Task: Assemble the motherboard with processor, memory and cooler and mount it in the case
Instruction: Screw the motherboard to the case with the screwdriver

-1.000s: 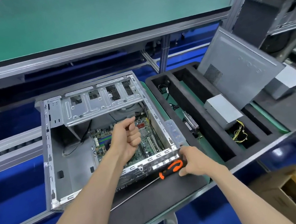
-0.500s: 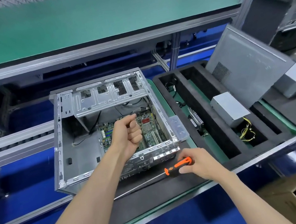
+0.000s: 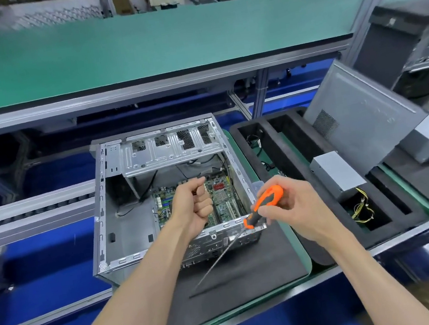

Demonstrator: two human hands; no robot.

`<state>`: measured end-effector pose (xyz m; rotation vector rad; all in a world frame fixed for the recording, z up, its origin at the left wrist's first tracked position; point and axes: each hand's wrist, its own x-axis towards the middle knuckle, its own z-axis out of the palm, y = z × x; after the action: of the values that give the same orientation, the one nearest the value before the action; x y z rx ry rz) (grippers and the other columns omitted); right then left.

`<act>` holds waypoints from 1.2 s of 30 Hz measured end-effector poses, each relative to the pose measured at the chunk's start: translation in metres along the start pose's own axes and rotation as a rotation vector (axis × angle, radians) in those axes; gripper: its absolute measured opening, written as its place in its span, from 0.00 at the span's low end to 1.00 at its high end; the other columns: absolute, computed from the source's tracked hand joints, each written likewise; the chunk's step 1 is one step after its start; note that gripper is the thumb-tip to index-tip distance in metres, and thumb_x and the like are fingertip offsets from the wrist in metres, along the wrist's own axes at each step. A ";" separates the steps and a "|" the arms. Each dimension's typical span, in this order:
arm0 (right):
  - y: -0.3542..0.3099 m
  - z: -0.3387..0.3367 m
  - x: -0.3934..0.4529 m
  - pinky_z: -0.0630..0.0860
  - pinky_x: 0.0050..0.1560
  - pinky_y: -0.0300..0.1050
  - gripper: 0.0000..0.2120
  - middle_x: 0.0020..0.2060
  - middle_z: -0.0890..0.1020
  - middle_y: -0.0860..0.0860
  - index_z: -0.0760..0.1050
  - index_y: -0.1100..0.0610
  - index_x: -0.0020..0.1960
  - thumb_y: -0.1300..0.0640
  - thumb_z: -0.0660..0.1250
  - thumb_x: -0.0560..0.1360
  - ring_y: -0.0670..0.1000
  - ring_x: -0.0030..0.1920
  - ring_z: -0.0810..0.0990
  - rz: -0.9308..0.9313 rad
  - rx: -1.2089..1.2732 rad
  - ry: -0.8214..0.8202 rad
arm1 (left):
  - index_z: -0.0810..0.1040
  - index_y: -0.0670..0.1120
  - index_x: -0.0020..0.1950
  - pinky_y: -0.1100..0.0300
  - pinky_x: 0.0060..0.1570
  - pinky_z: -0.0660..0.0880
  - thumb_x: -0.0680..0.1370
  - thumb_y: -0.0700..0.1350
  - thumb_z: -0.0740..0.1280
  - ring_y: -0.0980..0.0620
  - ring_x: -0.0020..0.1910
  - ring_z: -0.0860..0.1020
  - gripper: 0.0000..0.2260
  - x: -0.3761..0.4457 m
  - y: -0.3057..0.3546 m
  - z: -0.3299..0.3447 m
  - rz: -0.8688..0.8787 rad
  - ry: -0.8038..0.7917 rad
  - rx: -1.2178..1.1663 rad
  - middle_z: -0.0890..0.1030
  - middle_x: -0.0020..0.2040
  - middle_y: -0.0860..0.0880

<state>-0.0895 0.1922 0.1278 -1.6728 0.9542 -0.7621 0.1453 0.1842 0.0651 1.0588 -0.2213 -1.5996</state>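
An open grey metal case (image 3: 122,226) lies on a dark mat, with the green motherboard (image 3: 225,202) inside at its right half. My left hand (image 3: 193,205) hovers over the board as a closed fist; whether it holds anything cannot be seen. My right hand (image 3: 295,206) grips an orange-and-black screwdriver (image 3: 265,203) by its handle, just off the case's near right corner. The long shaft slants down and left, its tip above the mat in front of the case.
A black foam tray (image 3: 270,154) with slots stands to the right, holding a grey power supply (image 3: 336,172) with yellow wires. A grey side panel (image 3: 363,123) leans behind it. A green shelf (image 3: 135,49) spans overhead. Blue conveyor rails run on the left.
My right hand lifted the screwdriver off the mat and raised it beside the case's corner. My left fist stayed over the motherboard. The camera tilted upward.
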 end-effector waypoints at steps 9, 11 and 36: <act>-0.065 0.009 0.087 0.73 0.34 0.43 0.13 0.39 0.77 0.65 0.72 0.65 0.51 0.54 0.65 0.81 0.49 0.32 0.74 -0.186 -0.048 0.194 | 0.61 0.50 0.30 0.65 0.14 0.51 0.81 0.42 0.61 0.58 0.19 0.53 0.20 -0.008 0.012 -0.012 -0.045 0.027 -0.236 0.56 0.25 0.55; -0.075 0.012 0.108 0.72 0.35 0.45 0.15 0.39 0.77 0.65 0.71 0.66 0.50 0.52 0.64 0.81 0.49 0.33 0.72 -0.175 -0.013 0.267 | 0.61 0.49 0.29 0.65 0.14 0.49 0.81 0.42 0.61 0.58 0.19 0.53 0.21 -0.010 0.015 -0.015 -0.054 0.039 -0.244 0.56 0.25 0.54; -0.113 0.092 0.192 0.66 0.30 0.57 0.06 0.32 0.65 0.57 0.67 0.51 0.51 0.60 0.62 0.79 0.59 0.29 0.64 -0.449 0.232 0.299 | 0.75 0.28 0.64 0.39 0.66 0.72 0.77 0.36 0.63 0.33 0.65 0.76 0.18 0.005 0.070 -0.043 0.187 -0.193 -0.674 0.76 0.66 0.32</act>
<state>0.1069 0.0857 0.2178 -1.6094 0.6573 -1.4003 0.2249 0.1729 0.0834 0.3541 0.0904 -1.4476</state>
